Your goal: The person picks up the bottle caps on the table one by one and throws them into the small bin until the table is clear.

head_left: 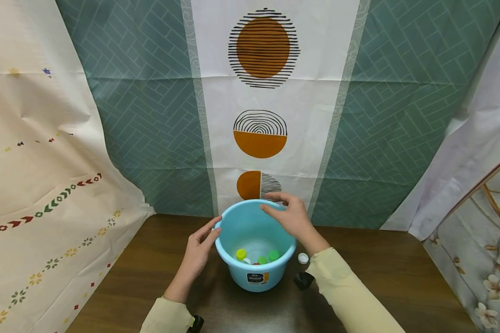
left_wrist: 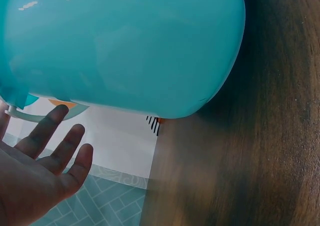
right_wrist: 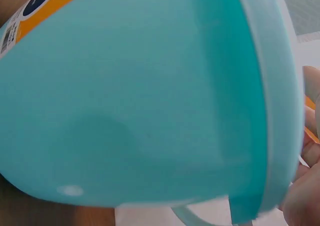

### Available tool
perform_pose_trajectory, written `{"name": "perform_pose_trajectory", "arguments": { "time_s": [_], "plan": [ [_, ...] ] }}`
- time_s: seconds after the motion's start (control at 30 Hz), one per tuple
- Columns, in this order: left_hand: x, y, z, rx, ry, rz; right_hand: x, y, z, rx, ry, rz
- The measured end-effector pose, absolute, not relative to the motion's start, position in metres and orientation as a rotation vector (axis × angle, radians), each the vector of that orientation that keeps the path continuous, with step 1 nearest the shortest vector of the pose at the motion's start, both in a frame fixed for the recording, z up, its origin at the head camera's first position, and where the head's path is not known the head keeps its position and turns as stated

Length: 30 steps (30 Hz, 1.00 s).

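A light blue plastic bucket [head_left: 237,273] stands upright on the table, with a dark label [head_left: 256,278] on its front. My left hand [head_left: 197,252] holds the bucket's left rim between thumb and index finger; its other fingers spread beside the wall and the handle [left_wrist: 30,117] in the left wrist view. Over the far right rim is my right hand [head_left: 293,217], thumb and fingers apart and extended. Inside the bucket lie a yellow cap [head_left: 241,254], green caps [head_left: 273,255], and partly hidden white and red pieces. The right wrist view mostly shows the bucket's wall [right_wrist: 140,96].
A white cap [head_left: 303,258] lies on the brown wooden table [head_left: 358,268], right of the bucket. Behind the table hangs a green and white patterned cloth [head_left: 150,138]. Other patterned cloths [head_left: 46,138] hang at the left and right sides.
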State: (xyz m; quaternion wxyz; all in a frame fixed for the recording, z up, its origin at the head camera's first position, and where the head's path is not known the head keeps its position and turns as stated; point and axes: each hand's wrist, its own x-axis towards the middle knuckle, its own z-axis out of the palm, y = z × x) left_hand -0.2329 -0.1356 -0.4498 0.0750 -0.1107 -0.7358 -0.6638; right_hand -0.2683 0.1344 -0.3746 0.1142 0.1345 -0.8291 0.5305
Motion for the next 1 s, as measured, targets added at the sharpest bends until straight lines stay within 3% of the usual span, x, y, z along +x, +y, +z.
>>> {"name": "perform_pose_trajectory", "arguments": {
  "time_s": [0.23, 0.63, 1.0],
  "plan": [
    [-0.222, -0.134, -0.429, -0.309, -2.24, -2.035, -0.265, 0.152, -0.372, 0.367, -2.394, 1.463],
    [-0.233, -0.135, -0.45, -0.309, -2.202, -1.99, -0.259, 0.195, -0.384, 0.258, -2.347, 1.401],
    [-0.219, -0.131, -0.425, -0.302, -2.236, -2.045, -0.253, 0.219, -0.403, 0.164, -2.367, 1.392]
  ]
}}
